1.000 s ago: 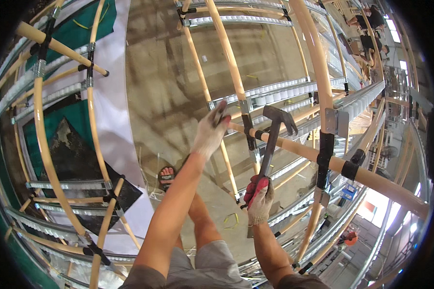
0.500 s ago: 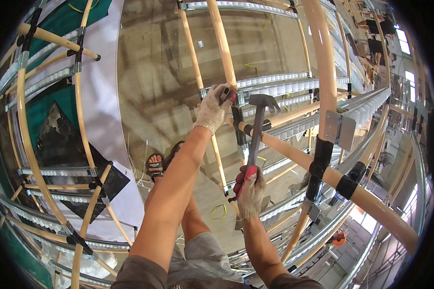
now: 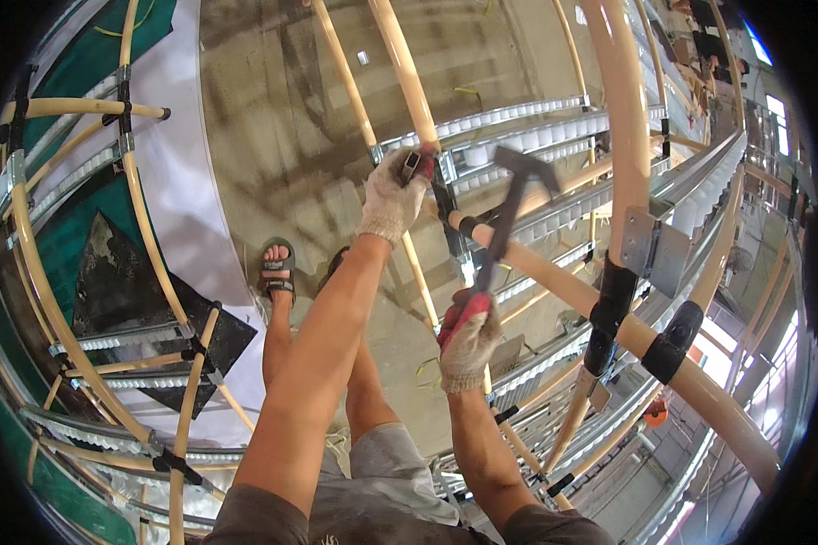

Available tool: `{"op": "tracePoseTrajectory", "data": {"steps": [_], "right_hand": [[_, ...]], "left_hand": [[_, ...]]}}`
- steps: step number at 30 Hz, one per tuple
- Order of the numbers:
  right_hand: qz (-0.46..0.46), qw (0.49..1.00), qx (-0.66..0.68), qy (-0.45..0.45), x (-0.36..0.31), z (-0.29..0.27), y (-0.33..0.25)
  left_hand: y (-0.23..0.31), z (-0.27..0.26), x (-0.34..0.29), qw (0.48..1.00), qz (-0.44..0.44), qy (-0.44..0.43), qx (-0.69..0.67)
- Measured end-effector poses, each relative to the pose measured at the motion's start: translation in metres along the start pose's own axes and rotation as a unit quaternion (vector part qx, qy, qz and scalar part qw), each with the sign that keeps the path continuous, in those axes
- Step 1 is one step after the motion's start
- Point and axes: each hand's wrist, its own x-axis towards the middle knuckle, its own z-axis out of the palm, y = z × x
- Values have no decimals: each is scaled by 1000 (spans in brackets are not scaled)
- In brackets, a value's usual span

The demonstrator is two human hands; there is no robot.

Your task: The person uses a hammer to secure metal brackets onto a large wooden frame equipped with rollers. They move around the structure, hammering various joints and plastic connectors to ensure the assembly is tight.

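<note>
My left hand point(image 3: 394, 195), in a knitted work glove with red on its fingers, is closed round a small dark metal piece with a squarish end point(image 3: 411, 164). It presses against the black joint where a tan pole point(image 3: 407, 77) meets a metal roller track point(image 3: 518, 120). What lies under the fingers is hidden. My right hand point(image 3: 470, 341), gloved likewise, grips the handle of a dark claw hammer point(image 3: 509, 213). The hammer's head is raised, slightly blurred, to the right of my left hand and apart from it. A tan crossbar point(image 3: 554, 289) runs behind the hammer.
A thick upright pole point(image 3: 616, 118) with black joints and a metal bracket point(image 3: 656, 250) stands close at my right. Another pole rack point(image 3: 136, 195) is at the left, beside a white floor strip point(image 3: 177, 136). My sandalled foot point(image 3: 278, 268) is on the concrete floor.
The hammer's head has swung to the right and upward, away from my left hand. My left hand keeps its hold at the joint. The whole view has shifted a little.
</note>
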Motion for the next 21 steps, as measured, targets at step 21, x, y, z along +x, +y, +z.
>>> {"op": "tracePoseTrajectory", "data": {"steps": [21], "right_hand": [[13,985,-166,-46,23,0,33]], "left_hand": [[9,22,-17,978,-98,99,-153]]}}
